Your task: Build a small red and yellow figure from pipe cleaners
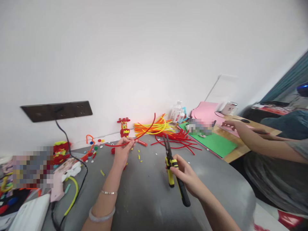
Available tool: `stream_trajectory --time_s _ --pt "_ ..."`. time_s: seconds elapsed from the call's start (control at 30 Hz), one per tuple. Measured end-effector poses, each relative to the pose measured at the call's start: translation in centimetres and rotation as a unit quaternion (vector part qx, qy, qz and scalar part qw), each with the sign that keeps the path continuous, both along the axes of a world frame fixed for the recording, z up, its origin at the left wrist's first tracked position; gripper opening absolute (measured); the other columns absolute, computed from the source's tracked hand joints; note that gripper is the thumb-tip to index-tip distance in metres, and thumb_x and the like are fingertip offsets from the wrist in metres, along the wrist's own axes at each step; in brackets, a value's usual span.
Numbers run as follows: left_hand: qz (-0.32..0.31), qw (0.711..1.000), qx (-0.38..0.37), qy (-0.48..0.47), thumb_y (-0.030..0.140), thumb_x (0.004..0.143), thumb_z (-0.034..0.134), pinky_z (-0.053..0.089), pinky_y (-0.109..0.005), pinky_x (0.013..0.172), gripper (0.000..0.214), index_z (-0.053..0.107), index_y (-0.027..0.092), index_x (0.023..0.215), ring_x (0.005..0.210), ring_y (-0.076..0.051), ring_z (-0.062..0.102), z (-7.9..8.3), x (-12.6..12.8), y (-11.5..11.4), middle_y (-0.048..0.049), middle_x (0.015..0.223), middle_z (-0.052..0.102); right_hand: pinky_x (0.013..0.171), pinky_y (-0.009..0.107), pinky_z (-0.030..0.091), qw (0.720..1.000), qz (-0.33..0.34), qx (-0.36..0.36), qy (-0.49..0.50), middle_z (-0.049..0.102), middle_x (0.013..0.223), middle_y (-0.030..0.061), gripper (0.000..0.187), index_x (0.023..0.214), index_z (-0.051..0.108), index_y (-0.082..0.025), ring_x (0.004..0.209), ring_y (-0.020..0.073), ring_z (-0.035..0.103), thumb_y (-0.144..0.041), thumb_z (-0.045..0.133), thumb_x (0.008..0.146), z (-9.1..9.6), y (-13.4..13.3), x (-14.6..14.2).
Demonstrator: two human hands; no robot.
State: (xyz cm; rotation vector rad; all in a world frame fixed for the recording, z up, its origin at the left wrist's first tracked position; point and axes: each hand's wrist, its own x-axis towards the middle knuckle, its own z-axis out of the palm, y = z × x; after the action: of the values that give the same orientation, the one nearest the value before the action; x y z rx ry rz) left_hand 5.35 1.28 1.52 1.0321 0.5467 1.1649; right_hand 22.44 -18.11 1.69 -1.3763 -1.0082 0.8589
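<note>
My left hand (123, 150) pinches a long red pipe cleaner (144, 133) that curves up and to the right above the grey table (144, 192). My right hand (186, 175) grips a pair of black and yellow pliers (172, 166), jaws pointing up toward the red stems, a short way right of the pipe cleaner and not touching it. A small red and yellow pipe-cleaner figure (124, 126) stands by the wall just behind my left hand.
Bundles of yellow and orange stems (154, 127) and loose red stems (178, 138) lie at the back. Another person's arm (252, 138) reaches over green (216, 143) and pink paper (207, 112) at right. A black cable (79, 160), clippings and clutter lie at left.
</note>
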Motion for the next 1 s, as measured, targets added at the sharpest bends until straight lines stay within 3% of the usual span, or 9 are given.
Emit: stream_trajectory --time_s 0.17,0.43,0.73,1.0 --pt "-0.006 1.0 -0.004 -0.005 0.033 0.056 0.088 0.054 -0.024 0.069 0.039 0.054 0.016 0.064 0.08 -0.016 0.072 0.0 0.3 -0.3 0.0001 0.083 0.066 0.068 0.028 0.038 0.99 0.074 -0.037 0.111 0.065 0.097 0.0023 0.041 0.084 0.036 -0.024 0.071 0.0133 0.05 -0.043 0.071 0.074 -0.3 0.9 -2.7" --pt "-0.059 0.995 0.071 0.024 0.03 0.065 0.085 0.056 -0.026 0.072 0.033 0.055 0.016 0.063 0.072 -0.012 0.067 -0.2 0.3 -0.6 -0.0003 0.08 0.064 0.066 0.026 0.035 0.973 0.144 -0.033 0.177 0.061 0.088 -0.0008 0.041 0.084 0.035 -0.022 0.066 0.0104 0.048 -0.04 0.071 0.074 0.4 2.5 -4.0" --pt "-0.087 0.987 0.125 0.044 0.027 0.073 0.079 0.053 -0.027 0.074 0.029 0.054 0.016 0.064 0.077 -0.014 0.064 -0.8 0.2 -0.3 -0.0013 0.082 0.063 0.065 0.026 0.034 0.978 0.126 -0.007 0.168 0.059 0.086 -0.002 0.044 0.083 0.034 -0.023 0.066 0.0098 0.046 -0.042 0.073 0.075 0.0 3.1 -4.3" --pt "-0.087 0.986 0.129 0.057 0.028 0.074 0.078 0.052 -0.029 0.075 0.028 0.053 0.017 0.065 0.079 -0.015 0.066 -0.6 0.2 -0.5 -0.001 0.081 0.063 0.065 0.025 0.035 0.98 0.099 -0.012 0.175 0.058 0.088 -0.0029 0.048 0.088 0.034 -0.024 0.066 0.0097 0.045 -0.046 0.075 0.074 -0.2 2.9 -4.3"
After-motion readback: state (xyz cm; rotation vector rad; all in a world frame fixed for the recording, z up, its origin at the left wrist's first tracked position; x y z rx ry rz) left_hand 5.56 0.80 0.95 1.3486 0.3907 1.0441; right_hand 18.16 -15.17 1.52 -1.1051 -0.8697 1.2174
